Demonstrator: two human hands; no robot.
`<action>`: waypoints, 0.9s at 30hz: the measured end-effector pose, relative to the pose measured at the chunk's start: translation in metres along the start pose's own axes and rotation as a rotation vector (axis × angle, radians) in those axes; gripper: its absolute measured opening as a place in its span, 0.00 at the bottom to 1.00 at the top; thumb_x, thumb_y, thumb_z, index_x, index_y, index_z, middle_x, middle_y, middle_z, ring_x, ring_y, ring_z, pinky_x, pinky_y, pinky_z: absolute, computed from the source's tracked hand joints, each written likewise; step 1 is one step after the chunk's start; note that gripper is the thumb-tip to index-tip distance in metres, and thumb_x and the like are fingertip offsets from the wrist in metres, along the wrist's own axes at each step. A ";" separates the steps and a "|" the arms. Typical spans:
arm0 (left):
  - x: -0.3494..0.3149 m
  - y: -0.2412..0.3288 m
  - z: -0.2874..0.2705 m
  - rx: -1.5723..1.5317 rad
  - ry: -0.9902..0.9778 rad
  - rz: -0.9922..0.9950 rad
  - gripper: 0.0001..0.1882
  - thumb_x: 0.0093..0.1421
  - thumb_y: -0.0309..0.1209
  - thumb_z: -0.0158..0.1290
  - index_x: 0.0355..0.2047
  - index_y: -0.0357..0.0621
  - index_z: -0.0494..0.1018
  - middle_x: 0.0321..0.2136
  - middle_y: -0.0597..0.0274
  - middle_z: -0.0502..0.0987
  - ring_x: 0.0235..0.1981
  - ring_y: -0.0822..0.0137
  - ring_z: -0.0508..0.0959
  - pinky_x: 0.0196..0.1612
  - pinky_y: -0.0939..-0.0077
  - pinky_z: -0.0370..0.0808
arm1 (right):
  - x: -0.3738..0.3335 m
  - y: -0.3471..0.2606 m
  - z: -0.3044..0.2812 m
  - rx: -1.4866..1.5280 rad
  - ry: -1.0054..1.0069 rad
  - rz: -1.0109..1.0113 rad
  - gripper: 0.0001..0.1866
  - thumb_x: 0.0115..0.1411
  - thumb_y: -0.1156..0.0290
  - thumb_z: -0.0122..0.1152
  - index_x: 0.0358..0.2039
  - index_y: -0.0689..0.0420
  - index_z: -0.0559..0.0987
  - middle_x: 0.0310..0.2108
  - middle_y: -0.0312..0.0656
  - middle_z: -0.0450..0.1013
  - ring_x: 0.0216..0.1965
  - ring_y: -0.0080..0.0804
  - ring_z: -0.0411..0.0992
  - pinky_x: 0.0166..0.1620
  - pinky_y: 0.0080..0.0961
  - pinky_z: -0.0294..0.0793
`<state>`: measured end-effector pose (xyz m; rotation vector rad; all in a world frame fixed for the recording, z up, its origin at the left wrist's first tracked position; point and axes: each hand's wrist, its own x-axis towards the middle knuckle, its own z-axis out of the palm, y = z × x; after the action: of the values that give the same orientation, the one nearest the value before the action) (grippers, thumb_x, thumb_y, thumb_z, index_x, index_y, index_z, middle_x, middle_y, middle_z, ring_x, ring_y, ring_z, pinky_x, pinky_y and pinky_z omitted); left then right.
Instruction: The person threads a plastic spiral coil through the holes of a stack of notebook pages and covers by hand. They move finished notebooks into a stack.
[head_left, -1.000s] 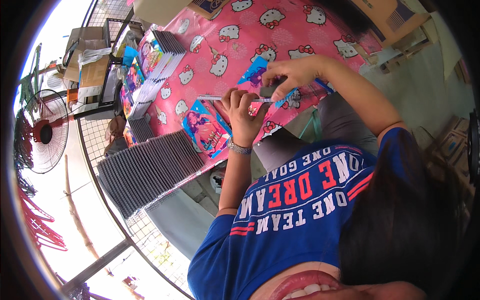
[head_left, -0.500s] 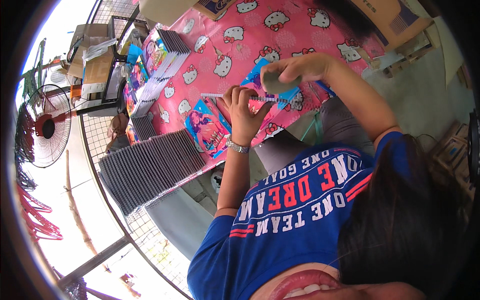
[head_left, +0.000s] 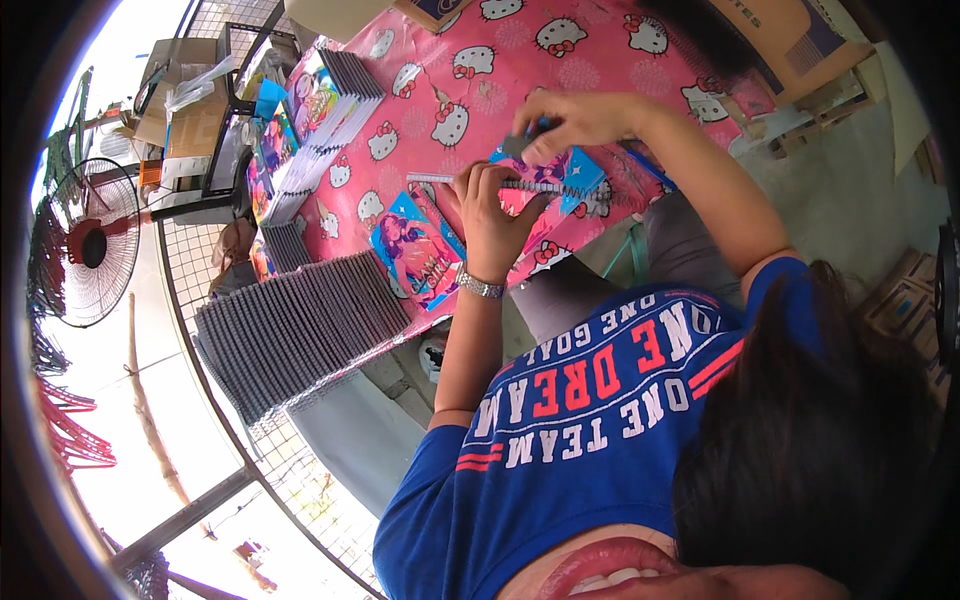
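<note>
My left hand (head_left: 492, 215), wearing a metal watch, grips a thin notebook (head_left: 432, 179) stood on edge. A dark wire coil (head_left: 582, 191) runs along its upper edge and sticks out past its right end. Just above that edge, my right hand (head_left: 575, 122) is closed on a dark grey, flat pad (head_left: 517, 147); a bit of blue shows between the fingers. Left of my left hand lies a notebook with a pink and blue illustrated cover (head_left: 415, 250). Another blue cover (head_left: 578, 163) lies partly hidden behind the coil.
A long row of dark spiral-bound notebooks (head_left: 300, 320) fills the table's left front edge. Further back are stacks of colourful notebooks (head_left: 310, 105). The table has a pink patterned cloth (head_left: 490, 105). Cardboard boxes (head_left: 790, 50) stand at the far right; a fan (head_left: 95, 245) is at the left.
My right hand has moved slightly left and up, and the grey pad has turned from broad face to a tilted angle. My left hand keeps its grip on the notebook.
</note>
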<state>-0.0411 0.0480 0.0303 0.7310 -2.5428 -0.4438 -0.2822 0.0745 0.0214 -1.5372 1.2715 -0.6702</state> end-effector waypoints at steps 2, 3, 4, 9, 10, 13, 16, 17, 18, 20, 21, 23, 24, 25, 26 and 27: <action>0.008 0.001 -0.006 -0.015 0.027 0.040 0.24 0.44 0.29 0.68 0.41 0.43 0.71 0.47 0.56 0.74 0.55 0.48 0.67 0.57 0.56 0.63 | 0.007 0.024 0.002 -0.422 0.296 0.186 0.36 0.56 0.37 0.59 0.53 0.53 0.75 0.54 0.49 0.67 0.54 0.43 0.67 0.57 0.39 0.65; 0.012 0.001 -0.008 -0.026 0.042 0.063 0.24 0.45 0.28 0.68 0.42 0.43 0.72 0.48 0.56 0.74 0.56 0.48 0.67 0.59 0.55 0.62 | 0.007 0.037 0.005 -0.545 0.402 0.302 0.34 0.58 0.38 0.57 0.53 0.52 0.75 0.54 0.49 0.67 0.55 0.45 0.66 0.59 0.42 0.64; 0.013 -0.003 -0.010 0.006 0.039 0.054 0.22 0.46 0.29 0.67 0.41 0.44 0.72 0.49 0.56 0.74 0.57 0.47 0.66 0.59 0.54 0.61 | 0.007 0.034 0.006 -0.666 0.495 0.408 0.32 0.60 0.38 0.55 0.53 0.50 0.76 0.55 0.49 0.67 0.56 0.47 0.65 0.60 0.45 0.63; 0.008 -0.019 -0.011 0.130 0.033 -0.009 0.16 0.51 0.31 0.64 0.39 0.45 0.74 0.46 0.60 0.75 0.57 0.48 0.66 0.59 0.52 0.58 | -0.006 -0.029 0.037 -0.632 0.287 -0.070 0.25 0.62 0.46 0.54 0.41 0.55 0.83 0.53 0.43 0.70 0.60 0.41 0.63 0.65 0.51 0.53; 0.008 -0.016 -0.010 0.147 0.031 -0.032 0.16 0.50 0.31 0.65 0.39 0.45 0.75 0.44 0.60 0.75 0.56 0.49 0.67 0.58 0.53 0.59 | -0.011 -0.047 0.041 -0.817 0.272 -0.088 0.24 0.60 0.47 0.56 0.39 0.56 0.83 0.51 0.41 0.72 0.60 0.40 0.64 0.65 0.50 0.52; 0.009 -0.012 -0.005 0.158 0.049 -0.064 0.17 0.49 0.30 0.65 0.39 0.45 0.75 0.40 0.60 0.75 0.51 0.51 0.68 0.55 0.55 0.60 | -0.025 -0.058 0.051 -1.057 0.474 -0.201 0.16 0.56 0.56 0.63 0.34 0.55 0.82 0.40 0.38 0.76 0.57 0.33 0.66 0.63 0.45 0.56; 0.006 -0.015 -0.003 0.122 0.043 -0.094 0.16 0.49 0.31 0.64 0.39 0.46 0.74 0.40 0.61 0.73 0.53 0.51 0.67 0.55 0.44 0.57 | -0.023 -0.051 0.060 -0.948 0.530 -0.188 0.13 0.55 0.59 0.64 0.34 0.54 0.80 0.36 0.38 0.76 0.51 0.32 0.69 0.61 0.43 0.58; 0.004 -0.016 -0.003 0.105 0.035 -0.107 0.16 0.50 0.31 0.64 0.38 0.47 0.74 0.41 0.61 0.73 0.54 0.51 0.66 0.56 0.38 0.56 | -0.021 -0.049 0.061 -0.864 0.475 -0.166 0.12 0.55 0.59 0.64 0.34 0.54 0.80 0.34 0.37 0.75 0.49 0.32 0.70 0.60 0.42 0.59; 0.003 -0.016 -0.003 0.128 0.039 -0.102 0.16 0.49 0.30 0.64 0.39 0.46 0.74 0.40 0.60 0.73 0.52 0.51 0.67 0.55 0.45 0.58 | -0.020 -0.048 0.062 -0.781 0.421 -0.144 0.12 0.55 0.60 0.64 0.34 0.53 0.79 0.33 0.37 0.75 0.47 0.32 0.71 0.59 0.42 0.60; 0.003 -0.013 -0.004 0.169 0.043 -0.084 0.17 0.47 0.28 0.64 0.39 0.43 0.75 0.39 0.59 0.74 0.48 0.52 0.69 0.52 0.58 0.61 | -0.021 -0.053 0.064 -0.986 0.499 -0.272 0.11 0.57 0.60 0.62 0.34 0.53 0.79 0.33 0.36 0.75 0.44 0.32 0.72 0.59 0.42 0.60; 0.003 -0.013 -0.004 0.163 0.043 -0.075 0.18 0.47 0.28 0.64 0.39 0.43 0.75 0.39 0.59 0.74 0.48 0.52 0.69 0.52 0.58 0.61 | -0.021 -0.054 0.064 -1.089 0.536 -0.337 0.11 0.58 0.60 0.62 0.34 0.53 0.79 0.33 0.36 0.75 0.43 0.32 0.72 0.59 0.42 0.61; 0.000 -0.014 -0.007 0.158 0.039 -0.065 0.18 0.47 0.28 0.65 0.40 0.43 0.75 0.39 0.58 0.74 0.48 0.52 0.69 0.53 0.58 0.61 | -0.018 -0.050 0.066 -0.992 0.499 -0.366 0.10 0.59 0.60 0.61 0.34 0.52 0.80 0.35 0.37 0.76 0.45 0.33 0.72 0.59 0.44 0.62; 0.000 -0.014 -0.008 0.136 0.029 -0.058 0.19 0.47 0.28 0.65 0.40 0.43 0.75 0.40 0.59 0.75 0.50 0.52 0.69 0.54 0.57 0.61 | -0.016 -0.048 0.066 -0.943 0.479 -0.381 0.10 0.60 0.60 0.60 0.35 0.52 0.80 0.36 0.37 0.77 0.46 0.33 0.73 0.59 0.44 0.62; -0.004 -0.015 -0.011 0.123 0.019 -0.062 0.20 0.46 0.29 0.66 0.41 0.44 0.75 0.41 0.59 0.75 0.51 0.53 0.69 0.56 0.56 0.60 | -0.011 -0.045 0.055 -0.666 0.316 -0.289 0.10 0.60 0.59 0.59 0.34 0.51 0.80 0.35 0.38 0.76 0.46 0.35 0.73 0.57 0.44 0.64; -0.006 -0.015 -0.012 0.096 0.009 -0.060 0.21 0.46 0.29 0.67 0.41 0.44 0.75 0.42 0.59 0.75 0.52 0.53 0.69 0.58 0.54 0.60 | -0.004 -0.039 0.030 -0.398 0.155 -0.182 0.10 0.60 0.59 0.59 0.34 0.50 0.80 0.34 0.40 0.76 0.45 0.37 0.73 0.56 0.44 0.65; -0.007 -0.014 -0.014 0.106 0.028 -0.063 0.21 0.46 0.30 0.67 0.41 0.45 0.75 0.43 0.59 0.75 0.53 0.53 0.68 0.60 0.53 0.58 | 0.004 -0.027 0.007 -0.127 0.001 -0.070 0.10 0.60 0.59 0.58 0.34 0.50 0.80 0.33 0.41 0.75 0.45 0.39 0.73 0.55 0.43 0.67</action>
<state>-0.0224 0.0383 0.0338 0.8514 -2.5384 -0.3189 -0.2640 0.0716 0.0432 -1.6923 1.2866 -0.6454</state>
